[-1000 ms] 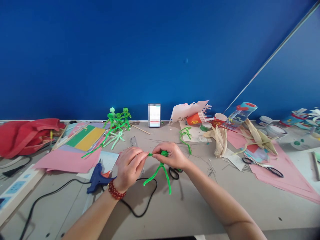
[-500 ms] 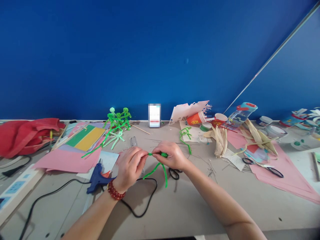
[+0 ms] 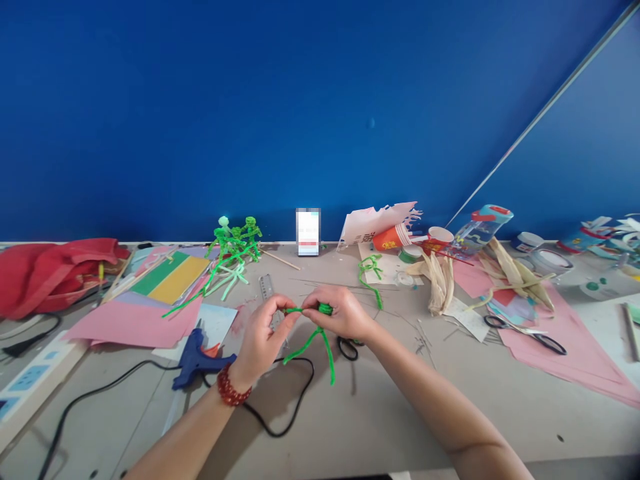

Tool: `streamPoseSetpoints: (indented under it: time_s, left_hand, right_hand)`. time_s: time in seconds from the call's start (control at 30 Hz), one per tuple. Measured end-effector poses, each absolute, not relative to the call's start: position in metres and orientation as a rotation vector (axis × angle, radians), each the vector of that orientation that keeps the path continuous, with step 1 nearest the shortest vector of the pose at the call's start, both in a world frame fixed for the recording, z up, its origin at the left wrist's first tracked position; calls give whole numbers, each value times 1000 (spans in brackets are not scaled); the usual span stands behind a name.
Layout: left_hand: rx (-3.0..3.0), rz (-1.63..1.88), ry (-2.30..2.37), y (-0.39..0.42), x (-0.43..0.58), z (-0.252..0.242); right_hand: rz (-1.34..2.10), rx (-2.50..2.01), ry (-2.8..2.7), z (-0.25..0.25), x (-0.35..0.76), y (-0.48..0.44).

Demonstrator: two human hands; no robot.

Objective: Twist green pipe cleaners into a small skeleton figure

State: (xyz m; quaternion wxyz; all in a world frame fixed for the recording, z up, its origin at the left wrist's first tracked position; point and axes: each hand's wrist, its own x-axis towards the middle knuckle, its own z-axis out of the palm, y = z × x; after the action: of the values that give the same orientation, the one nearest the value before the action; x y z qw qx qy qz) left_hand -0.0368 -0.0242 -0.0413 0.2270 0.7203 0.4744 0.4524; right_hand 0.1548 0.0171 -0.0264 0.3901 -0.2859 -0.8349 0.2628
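Between my two hands, just above the table, is a bright green pipe cleaner figure with two fuzzy strands hanging down in a fork. My left hand, with a red beaded bracelet at the wrist, pinches a short green strand sticking out to the left. Fingers of my right hand close around the thicker wound part and the base of that same strand. Some of the figure is hidden behind the right fingers. Black-handled scissors lie on the table behind it, partly covered by my right hand and wrist.
A blue glue gun with a black cord lies left, near a power strip. Finished green figures stand by the wall; a smaller one lies right of centre. Paper cups, dried husks and open scissors are to the right.
My left fingers have opened out slightly and shifted along the strand, so more of it shows. The hanging strands have swung a little lower.
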Motion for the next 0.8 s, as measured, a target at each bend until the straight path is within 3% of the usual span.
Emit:
streamPoseSetpoints:
  time_s: [0.17,0.43,0.5,0.67,0.8]
  left_hand:
    - [2264,1315,1317,-23,-37,-43]
    - [2324,1333,1323,-26,-37,-43]
    - [2273,1324,1336,-26,-38,-42]
    - [2032,1293,1372,-21,-41,-49]
    - [1865,1258,1392,-20,-43,-53]
  right_hand:
    - [855,-780,-2053,-23,155,16]
    - [667,-736,-2104,-27,152,15]
    - [806,-775,-2072,-27,154,17]
    - [1536,-765,-1729,-28,163,26]
    - [1775,-719,-1481,-32,169,35]
